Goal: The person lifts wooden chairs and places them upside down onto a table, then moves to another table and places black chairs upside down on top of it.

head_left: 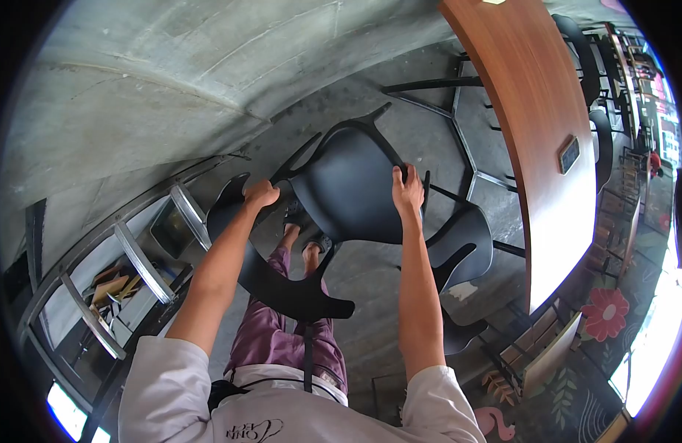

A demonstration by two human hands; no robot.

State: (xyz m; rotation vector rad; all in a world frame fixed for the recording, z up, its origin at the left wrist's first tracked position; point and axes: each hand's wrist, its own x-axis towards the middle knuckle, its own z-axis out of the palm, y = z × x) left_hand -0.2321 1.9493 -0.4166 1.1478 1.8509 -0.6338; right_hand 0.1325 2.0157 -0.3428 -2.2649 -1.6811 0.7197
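While your left hand (262,193) and right hand (409,193) each grip a side of the black moulded chair (348,184), its shell, between them, looks stiff, fairly light and perhaps slick, so those opposite sides seem sound, balanced holds. Just beyond your right hand sits another black chair (470,236); farther right, the wood-topped bench (529,103) bears a smartphone (569,155).

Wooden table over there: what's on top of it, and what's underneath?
On the wooden table lies a phone-like device, plus a pale item too cut off to identify. Underneath, part of a metal frame shows past one side; the table's top covers the rest.
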